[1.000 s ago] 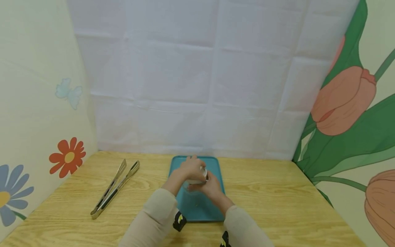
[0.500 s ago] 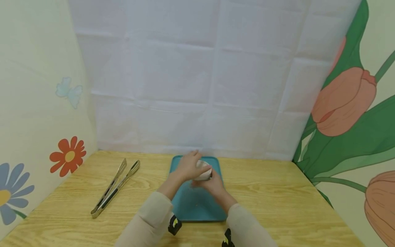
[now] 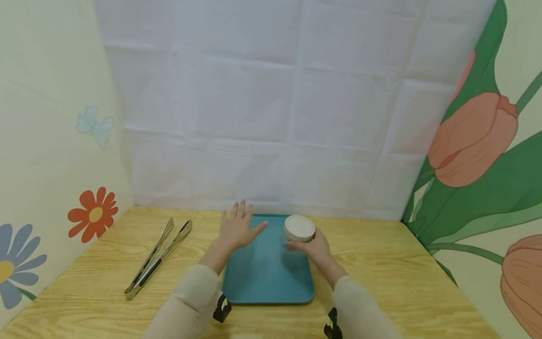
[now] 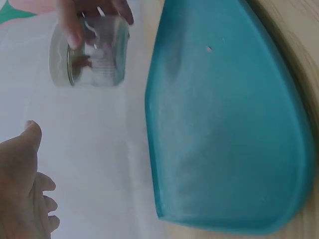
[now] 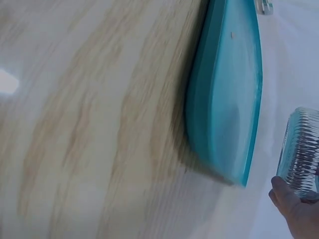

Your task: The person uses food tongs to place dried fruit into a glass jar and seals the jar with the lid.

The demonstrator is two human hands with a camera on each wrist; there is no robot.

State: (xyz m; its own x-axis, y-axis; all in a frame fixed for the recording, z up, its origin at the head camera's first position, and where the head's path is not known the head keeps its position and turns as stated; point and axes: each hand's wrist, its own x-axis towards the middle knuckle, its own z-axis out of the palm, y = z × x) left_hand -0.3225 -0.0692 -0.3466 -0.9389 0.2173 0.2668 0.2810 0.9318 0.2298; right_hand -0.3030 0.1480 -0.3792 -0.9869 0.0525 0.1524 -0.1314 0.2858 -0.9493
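A clear ribbed glass jar (image 4: 102, 55) with a white lid (image 3: 299, 227) is gripped by my right hand (image 3: 317, 247), thumb on the near side. In the head view it stands upright over the far right part of the blue tray (image 3: 268, 278). The right wrist view catches the jar's ribbed glass (image 5: 300, 149) at its right edge. My left hand (image 3: 237, 231) is apart from the jar, fingers spread and holding nothing, over the tray's left edge. Inside the jar, the contents are hard to make out.
Metal tongs with black grips (image 3: 156, 261) lie spread on the wooden table (image 3: 372, 273), left of the tray. A tiny speck (image 4: 209, 49) lies on the tray. A white sheet (image 3: 237, 103) hangs behind the table, with flower-printed panels on both sides.
Both hands were together on the jar over the tray. My left hand has let go of it and moved left, fingers spreading; my right hand has carried the jar right.
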